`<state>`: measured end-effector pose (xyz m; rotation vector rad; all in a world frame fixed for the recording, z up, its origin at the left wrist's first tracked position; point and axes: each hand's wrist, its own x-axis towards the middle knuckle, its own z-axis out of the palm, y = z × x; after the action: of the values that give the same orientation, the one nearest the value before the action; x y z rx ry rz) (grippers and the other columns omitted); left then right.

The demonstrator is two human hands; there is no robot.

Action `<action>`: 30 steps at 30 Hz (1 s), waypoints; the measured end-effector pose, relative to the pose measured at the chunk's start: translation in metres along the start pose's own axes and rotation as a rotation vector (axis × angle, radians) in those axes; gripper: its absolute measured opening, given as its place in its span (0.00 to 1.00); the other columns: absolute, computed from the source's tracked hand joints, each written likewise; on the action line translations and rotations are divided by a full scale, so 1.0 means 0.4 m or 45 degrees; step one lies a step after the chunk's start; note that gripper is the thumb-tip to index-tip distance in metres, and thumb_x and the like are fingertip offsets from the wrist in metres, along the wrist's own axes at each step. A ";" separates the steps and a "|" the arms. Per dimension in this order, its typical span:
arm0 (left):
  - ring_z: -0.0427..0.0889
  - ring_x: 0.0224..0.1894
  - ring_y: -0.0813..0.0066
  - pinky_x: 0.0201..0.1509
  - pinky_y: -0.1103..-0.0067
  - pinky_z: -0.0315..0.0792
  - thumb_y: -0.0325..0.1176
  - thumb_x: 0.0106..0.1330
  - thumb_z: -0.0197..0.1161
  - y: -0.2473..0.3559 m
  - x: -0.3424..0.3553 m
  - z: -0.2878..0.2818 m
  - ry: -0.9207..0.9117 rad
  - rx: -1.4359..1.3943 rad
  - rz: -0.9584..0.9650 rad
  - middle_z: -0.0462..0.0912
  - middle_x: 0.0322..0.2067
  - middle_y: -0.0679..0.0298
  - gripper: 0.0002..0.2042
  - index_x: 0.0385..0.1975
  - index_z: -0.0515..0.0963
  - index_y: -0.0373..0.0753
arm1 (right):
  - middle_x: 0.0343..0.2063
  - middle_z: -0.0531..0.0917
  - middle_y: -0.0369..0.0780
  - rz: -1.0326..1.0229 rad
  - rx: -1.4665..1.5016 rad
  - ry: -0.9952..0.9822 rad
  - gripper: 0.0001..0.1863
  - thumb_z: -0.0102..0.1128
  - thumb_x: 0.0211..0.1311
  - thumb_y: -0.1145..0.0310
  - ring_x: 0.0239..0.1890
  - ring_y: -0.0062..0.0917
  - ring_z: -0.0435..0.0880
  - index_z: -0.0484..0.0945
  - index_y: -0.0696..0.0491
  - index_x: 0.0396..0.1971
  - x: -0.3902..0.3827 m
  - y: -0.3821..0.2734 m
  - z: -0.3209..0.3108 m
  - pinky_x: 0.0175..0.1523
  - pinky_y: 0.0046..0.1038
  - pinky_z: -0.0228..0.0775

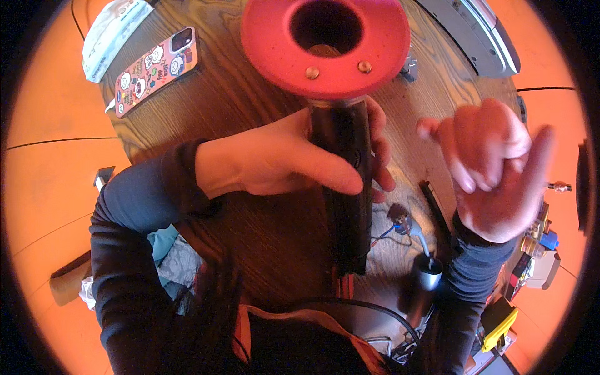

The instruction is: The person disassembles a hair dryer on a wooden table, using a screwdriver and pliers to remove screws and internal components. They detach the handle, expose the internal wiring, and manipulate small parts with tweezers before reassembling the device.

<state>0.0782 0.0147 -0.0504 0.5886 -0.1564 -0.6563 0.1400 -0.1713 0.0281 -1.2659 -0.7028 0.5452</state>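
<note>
My left hand (281, 156) is wrapped round the black handle of what looks like a hair dryer, with the thumb across its front and fingertips showing past its right side. The red flared, ring-shaped head (262, 37) is at the top, with a dark round hole and two copper-coloured screws on its rim. The black handle (350, 237) points down toward my body. My right hand (487, 162) hovers to the right, apart from the dryer and partly blurred. Its palm is turned up, the fingers are loosely curled, the thumb stands away, and nothing shows in it.
A phone in a pink patterned case (156, 74) lies far left beside a white packet (115, 37). Below my right hand are a small dark part with blue wires (400, 219) and a grey cylinder (428, 272). A grey device (469, 34) stands far right. A black cable (375, 309) crosses near me.
</note>
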 end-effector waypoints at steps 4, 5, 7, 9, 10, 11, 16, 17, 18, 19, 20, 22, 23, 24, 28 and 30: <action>0.75 0.43 0.66 0.56 0.57 0.65 0.20 0.40 0.68 -0.005 -0.009 0.002 -0.017 -0.080 -0.012 0.70 0.40 0.63 0.32 0.46 0.58 0.39 | 0.06 0.58 0.30 0.083 0.529 -0.128 0.32 0.32 0.60 0.37 0.08 0.17 0.57 0.59 0.49 0.09 -0.005 -0.001 -0.012 0.53 0.54 0.57; 0.75 0.43 0.66 0.57 0.57 0.65 0.20 0.40 0.68 -0.006 -0.009 0.002 0.007 -0.081 -0.031 0.70 0.40 0.63 0.33 0.46 0.57 0.39 | 0.06 0.59 0.31 0.045 0.415 -0.096 0.33 0.32 0.59 0.36 0.08 0.18 0.58 0.59 0.49 0.08 -0.008 0.005 -0.011 0.52 0.57 0.56; 0.74 0.44 0.66 0.57 0.56 0.63 0.20 0.40 0.68 -0.004 -0.008 0.005 0.014 -0.143 -0.041 0.69 0.41 0.63 0.33 0.47 0.57 0.40 | 0.06 0.59 0.31 0.049 0.230 -0.128 0.33 0.32 0.60 0.37 0.08 0.18 0.58 0.59 0.49 0.08 -0.018 0.004 -0.008 0.53 0.57 0.55; 0.74 0.44 0.66 0.58 0.56 0.63 0.20 0.40 0.67 -0.002 -0.007 0.009 0.015 -0.092 -0.044 0.69 0.40 0.63 0.33 0.47 0.56 0.40 | 0.06 0.59 0.31 0.039 0.352 -0.108 0.33 0.32 0.60 0.37 0.09 0.18 0.58 0.58 0.50 0.08 -0.026 -0.001 -0.006 0.54 0.58 0.53; 0.74 0.44 0.66 0.58 0.56 0.63 0.20 0.40 0.67 -0.001 -0.006 0.010 0.014 -0.066 -0.046 0.69 0.40 0.63 0.33 0.47 0.56 0.40 | 0.06 0.59 0.31 0.050 0.262 -0.137 0.33 0.32 0.60 0.37 0.09 0.19 0.58 0.58 0.50 0.08 -0.028 -0.004 -0.005 0.54 0.58 0.52; 0.74 0.44 0.66 0.58 0.56 0.63 0.20 0.40 0.67 0.000 -0.008 0.013 0.032 -0.067 -0.055 0.69 0.40 0.62 0.32 0.47 0.56 0.40 | 0.07 0.59 0.32 0.058 0.384 -0.110 0.33 0.31 0.60 0.37 0.09 0.19 0.58 0.58 0.50 0.08 -0.029 -0.007 -0.005 0.54 0.58 0.51; 0.74 0.43 0.66 0.59 0.57 0.62 0.21 0.41 0.67 0.004 -0.009 0.015 0.050 -0.055 -0.066 0.70 0.39 0.61 0.31 0.46 0.57 0.40 | 0.07 0.59 0.32 0.158 0.564 -0.136 0.33 0.31 0.61 0.38 0.09 0.19 0.59 0.57 0.50 0.08 -0.015 -0.013 -0.012 0.55 0.60 0.47; 0.74 0.42 0.66 0.59 0.57 0.62 0.21 0.41 0.67 0.004 -0.009 0.014 0.036 -0.041 -0.069 0.70 0.38 0.61 0.31 0.46 0.57 0.40 | 0.07 0.59 0.33 0.184 0.585 -0.147 0.33 0.30 0.61 0.39 0.09 0.19 0.59 0.57 0.51 0.08 -0.010 -0.013 -0.015 0.56 0.60 0.46; 0.74 0.42 0.66 0.59 0.57 0.62 0.22 0.41 0.67 0.004 -0.008 0.011 0.022 -0.027 -0.071 0.70 0.38 0.60 0.31 0.46 0.57 0.40 | 0.07 0.59 0.33 0.209 0.608 -0.157 0.33 0.30 0.62 0.39 0.10 0.20 0.59 0.57 0.51 0.09 -0.009 -0.015 -0.016 0.56 0.60 0.45; 0.74 0.42 0.66 0.59 0.57 0.62 0.22 0.41 0.67 0.003 -0.008 0.009 0.011 -0.024 -0.074 0.71 0.37 0.60 0.31 0.45 0.57 0.39 | 0.08 0.60 0.33 0.238 0.630 -0.168 0.32 0.30 0.62 0.39 0.10 0.20 0.59 0.57 0.51 0.09 -0.006 -0.015 -0.019 0.56 0.60 0.45; 0.74 0.42 0.67 0.59 0.57 0.62 0.22 0.41 0.67 0.003 -0.007 0.007 0.004 -0.010 -0.075 0.71 0.36 0.60 0.31 0.45 0.57 0.39 | 0.08 0.60 0.33 0.318 0.640 -0.180 0.32 0.30 0.62 0.39 0.10 0.20 0.59 0.57 0.51 0.09 -0.004 -0.014 -0.021 0.57 0.61 0.44; 0.74 0.41 0.67 0.59 0.57 0.62 0.21 0.41 0.66 0.001 -0.007 0.003 -0.016 -0.018 -0.071 0.72 0.35 0.60 0.30 0.45 0.57 0.39 | 0.08 0.60 0.33 0.333 0.701 -0.180 0.32 0.30 0.62 0.40 0.10 0.20 0.60 0.57 0.51 0.09 -0.001 -0.015 -0.026 0.57 0.61 0.42; 0.75 0.41 0.66 0.55 0.62 0.65 0.20 0.43 0.65 -0.001 -0.006 0.002 -0.036 -0.018 -0.045 0.73 0.36 0.60 0.28 0.45 0.59 0.40 | 0.08 0.60 0.34 0.363 0.714 -0.145 0.32 0.30 0.62 0.40 0.10 0.20 0.59 0.56 0.51 0.09 0.000 -0.014 -0.029 0.57 0.60 0.44; 0.76 0.42 0.66 0.51 0.67 0.67 0.19 0.45 0.63 -0.004 -0.005 0.002 -0.066 -0.030 -0.009 0.73 0.36 0.60 0.27 0.46 0.61 0.41 | 0.08 0.59 0.34 0.361 0.739 -0.168 0.32 0.30 0.63 0.40 0.10 0.20 0.59 0.56 0.51 0.09 0.000 -0.013 -0.031 0.56 0.60 0.46; 0.74 0.41 0.67 0.57 0.57 0.65 0.21 0.41 0.66 0.003 -0.009 0.006 0.006 0.045 -0.076 0.72 0.35 0.60 0.30 0.45 0.57 0.38 | 0.09 0.60 0.34 0.377 0.829 -0.276 0.32 0.31 0.62 0.40 0.10 0.21 0.58 0.55 0.52 0.09 0.011 0.005 -0.048 0.55 0.56 0.52; 0.74 0.41 0.67 0.56 0.58 0.65 0.21 0.41 0.67 0.007 -0.010 0.011 0.025 0.039 -0.068 0.71 0.35 0.59 0.30 0.44 0.58 0.38 | 0.10 0.60 0.34 0.388 0.880 -0.230 0.32 0.31 0.62 0.40 0.10 0.22 0.58 0.55 0.52 0.10 0.009 0.016 -0.050 0.55 0.55 0.53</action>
<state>0.0750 0.0169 -0.0449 0.6304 -0.1330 -0.7009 0.1573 -0.1804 0.0197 -0.6748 -0.4064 1.0584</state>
